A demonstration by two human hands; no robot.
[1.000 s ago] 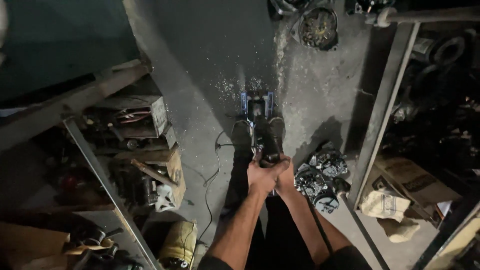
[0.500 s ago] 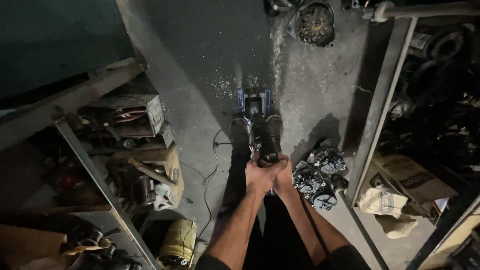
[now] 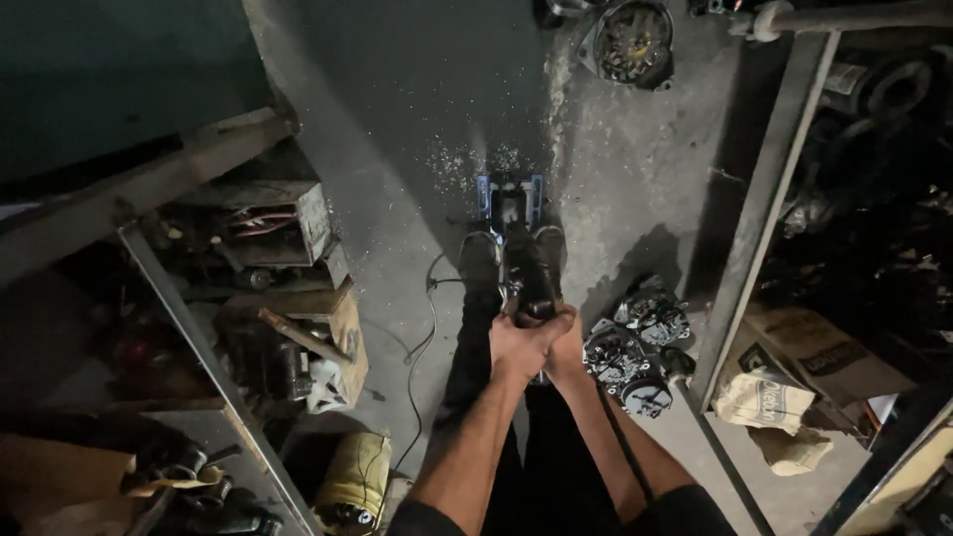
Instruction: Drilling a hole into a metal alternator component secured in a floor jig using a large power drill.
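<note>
My left hand (image 3: 511, 344) and my right hand (image 3: 568, 340) are clasped together around the near end of a dark cylindrical metal part (image 3: 528, 278). The part stands on the concrete floor between my two dark shoes (image 3: 478, 254). Its far end meets a blue clamp-like fixture (image 3: 508, 195) on the floor, with pale metal shavings scattered around it. Both forearms reach straight down from the bottom of the view. My fingers hide the end of the part that they grip.
Several dark round motor-like units (image 3: 635, 342) lie just right of my hands. A metal shelf frame (image 3: 759, 199) rises at right, beside a cardboard box (image 3: 824, 352) and a white sack (image 3: 759, 397). Cluttered shelves (image 3: 268, 298) stand at left, with a yellow container (image 3: 357, 481) and a cable (image 3: 427, 333).
Both hands stay clasped on the dark part in nearly the same place. Only the view has drifted slightly.
</note>
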